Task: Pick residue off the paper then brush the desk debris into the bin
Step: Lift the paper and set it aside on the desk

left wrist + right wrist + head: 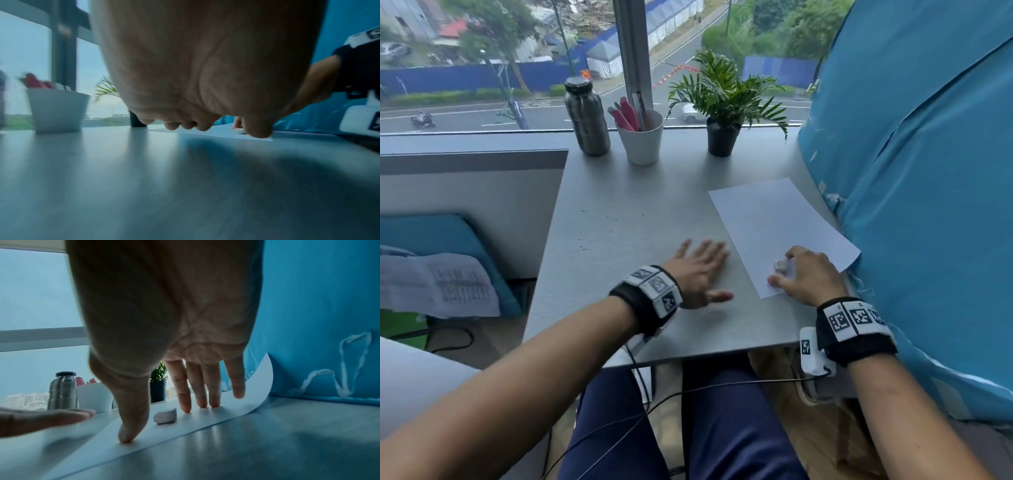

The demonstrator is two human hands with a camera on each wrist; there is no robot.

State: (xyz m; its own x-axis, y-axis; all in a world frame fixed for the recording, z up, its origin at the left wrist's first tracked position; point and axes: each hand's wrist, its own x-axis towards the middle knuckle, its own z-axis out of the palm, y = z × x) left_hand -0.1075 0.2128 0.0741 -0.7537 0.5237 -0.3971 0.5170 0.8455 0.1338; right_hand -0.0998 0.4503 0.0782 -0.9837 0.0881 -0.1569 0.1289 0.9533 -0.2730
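Observation:
A white sheet of paper (774, 226) lies on the right of the grey desk (619, 308). My right hand (804, 274) rests on its near corner, and in the right wrist view the thumb tip (125, 434) and fingertips (202, 402) press the paper (226, 412) down. A small white lump (165, 417) lies on the sheet between thumb and fingers, untouched (780, 265). My left hand (698, 270) lies flat on the desk just left of the paper, fingers spread and holding nothing. Small dark specks (599, 222) are scattered on the desk further left.
A steel bottle (587, 116), a white cup of pens (640, 140) and a potted plant (722, 137) stand along the window at the back. Blue cloth (911, 171) walls the desk's right side, and the paper's edge curls up against it. A blue thing with printed paper (434, 281) sits low at left.

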